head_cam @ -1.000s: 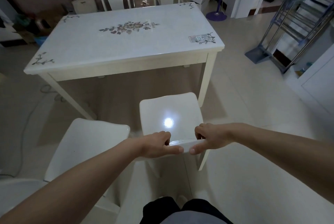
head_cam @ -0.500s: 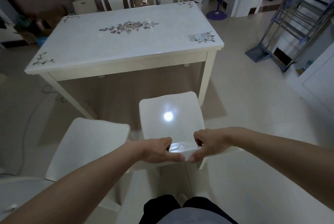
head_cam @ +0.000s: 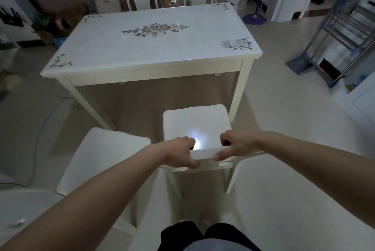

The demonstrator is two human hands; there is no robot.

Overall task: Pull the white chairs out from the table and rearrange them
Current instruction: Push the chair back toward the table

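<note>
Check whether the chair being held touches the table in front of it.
Apart. The head view shows bare floor between the held chair seat's front edge and the table; both hands grip its backrest.

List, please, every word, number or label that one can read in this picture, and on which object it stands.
Nothing here can be read.
Sticker on the near right corner of the table: it carries print under a reddish top band, but too small and blurred to read.
Paper bag on the floor behind the table: a small dark mark, unreadable.
The chair that both hands hold shows only a bright glare, no text.
</note>
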